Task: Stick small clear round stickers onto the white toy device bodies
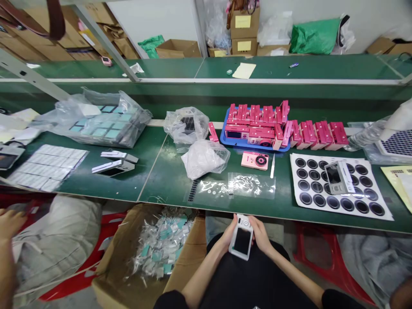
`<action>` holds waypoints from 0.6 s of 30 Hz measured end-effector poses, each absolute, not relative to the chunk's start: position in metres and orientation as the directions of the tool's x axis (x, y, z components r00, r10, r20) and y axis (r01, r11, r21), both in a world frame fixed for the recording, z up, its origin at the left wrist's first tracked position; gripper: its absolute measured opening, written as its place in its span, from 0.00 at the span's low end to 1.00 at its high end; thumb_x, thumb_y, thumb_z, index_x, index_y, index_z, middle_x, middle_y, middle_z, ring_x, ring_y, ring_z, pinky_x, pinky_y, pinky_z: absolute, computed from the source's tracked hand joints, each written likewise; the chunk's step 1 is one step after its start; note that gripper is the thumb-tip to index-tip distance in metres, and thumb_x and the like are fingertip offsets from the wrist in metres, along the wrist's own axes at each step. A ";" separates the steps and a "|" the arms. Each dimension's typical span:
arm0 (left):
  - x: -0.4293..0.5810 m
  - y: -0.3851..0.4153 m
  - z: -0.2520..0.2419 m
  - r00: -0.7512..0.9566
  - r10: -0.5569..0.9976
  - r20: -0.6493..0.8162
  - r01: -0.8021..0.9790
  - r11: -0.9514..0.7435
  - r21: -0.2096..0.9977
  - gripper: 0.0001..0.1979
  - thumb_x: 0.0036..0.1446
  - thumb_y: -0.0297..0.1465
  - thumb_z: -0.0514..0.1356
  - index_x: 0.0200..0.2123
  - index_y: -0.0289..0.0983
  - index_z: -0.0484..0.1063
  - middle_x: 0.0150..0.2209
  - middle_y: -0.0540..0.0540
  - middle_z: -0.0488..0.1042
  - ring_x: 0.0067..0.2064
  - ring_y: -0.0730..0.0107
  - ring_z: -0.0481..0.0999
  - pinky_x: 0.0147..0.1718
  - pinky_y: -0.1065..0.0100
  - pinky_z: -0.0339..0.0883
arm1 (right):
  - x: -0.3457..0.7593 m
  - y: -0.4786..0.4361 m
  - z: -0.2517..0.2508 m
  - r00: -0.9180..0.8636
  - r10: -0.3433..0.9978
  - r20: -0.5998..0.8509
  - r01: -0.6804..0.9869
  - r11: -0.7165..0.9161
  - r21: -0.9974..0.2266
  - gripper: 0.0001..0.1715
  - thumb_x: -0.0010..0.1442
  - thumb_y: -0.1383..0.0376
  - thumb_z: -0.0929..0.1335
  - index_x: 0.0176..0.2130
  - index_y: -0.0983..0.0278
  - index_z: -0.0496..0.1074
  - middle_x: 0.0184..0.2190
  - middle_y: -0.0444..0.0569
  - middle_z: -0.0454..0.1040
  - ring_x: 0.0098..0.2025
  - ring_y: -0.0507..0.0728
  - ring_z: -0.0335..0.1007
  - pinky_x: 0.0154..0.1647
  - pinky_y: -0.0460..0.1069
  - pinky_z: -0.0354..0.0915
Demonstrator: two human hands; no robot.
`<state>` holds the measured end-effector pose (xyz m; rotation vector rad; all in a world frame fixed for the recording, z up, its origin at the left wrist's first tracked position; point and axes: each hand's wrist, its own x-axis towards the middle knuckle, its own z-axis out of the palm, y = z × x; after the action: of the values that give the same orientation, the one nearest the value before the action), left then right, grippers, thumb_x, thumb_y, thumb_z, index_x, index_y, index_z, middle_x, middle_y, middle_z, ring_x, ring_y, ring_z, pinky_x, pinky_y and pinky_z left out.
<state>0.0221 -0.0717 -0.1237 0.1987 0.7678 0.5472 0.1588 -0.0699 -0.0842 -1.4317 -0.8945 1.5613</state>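
White plastic compact camera [241,238] sat clamped between the left hand [229,234] and the right hand [260,234], its dark screen [242,241] facing up. Both hands gripped it by the sides near its top end, leaving the screen uncovered, and held it just below the edge of the green-topped workbench [161,189].

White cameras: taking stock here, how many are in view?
4: a white camera held by the right hand and left hand; two on the green bench; one on the black-ringed sheet. A fifth may sit at the far left.
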 end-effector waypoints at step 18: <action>-0.057 -0.012 -0.028 0.554 0.710 -0.434 0.195 0.396 0.897 0.27 0.43 0.59 0.64 0.15 0.41 0.73 0.16 0.51 0.67 0.17 0.67 0.64 0.18 0.63 0.63 | 0.119 -0.006 -0.029 -0.624 0.718 0.309 0.048 0.430 -0.902 0.08 0.64 0.61 0.63 0.34 0.59 0.68 0.29 0.46 0.71 0.30 0.57 0.72 0.32 0.49 0.71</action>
<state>-0.0570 -0.0122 -0.0276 1.1500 0.9671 0.4009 0.1193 -0.0061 -0.0288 -0.6447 -1.9838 1.2203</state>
